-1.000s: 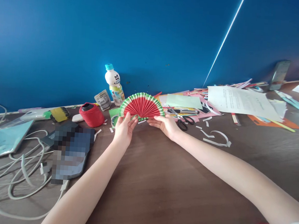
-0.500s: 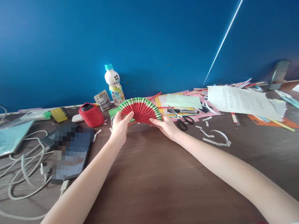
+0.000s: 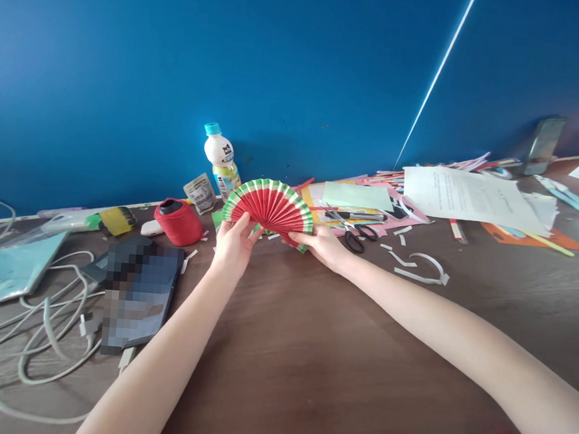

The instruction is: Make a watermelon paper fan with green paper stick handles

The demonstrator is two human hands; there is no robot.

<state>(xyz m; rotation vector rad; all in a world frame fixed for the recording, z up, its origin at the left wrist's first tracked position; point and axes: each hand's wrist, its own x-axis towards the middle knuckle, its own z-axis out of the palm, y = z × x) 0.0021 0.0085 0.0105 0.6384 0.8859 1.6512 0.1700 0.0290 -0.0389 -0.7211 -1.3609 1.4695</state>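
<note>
Pinching a pleated paper fan [image 3: 269, 205] from both ends: left hand [image 3: 230, 247] fingers [image 3: 243, 225] grip the lower left edge, right hand [image 3: 323, 245] fingers [image 3: 299, 236] grip the lower right corner. Both hands are closed on the paper, not clenched hard. The fan is held up just above the table [image 3: 308, 359], spread to a half circle and tilted down to the right. It has accordion folds, a red centre, and a white then green band at the rim. The paper looks thin and crisp.

The table is dark brown wood grain with a matte finish. Just behind the fan stands a plastic bottle [image 3: 220, 159] with a blue cap and a printed label; can't tell the fill level. Beside it is a small foil packet [image 3: 199, 193], sealed or not unclear. Left of the fan is a red thread spool [image 3: 179, 222] with a black core. Right of the right hand lie black-handled scissors [image 3: 357, 234], then curled white paper scraps [image 3: 418, 267]. Further right is a white printed sheet [image 3: 466, 196] on top of coloured paper. At far left are tangled white cables [image 3: 34, 331].
</note>
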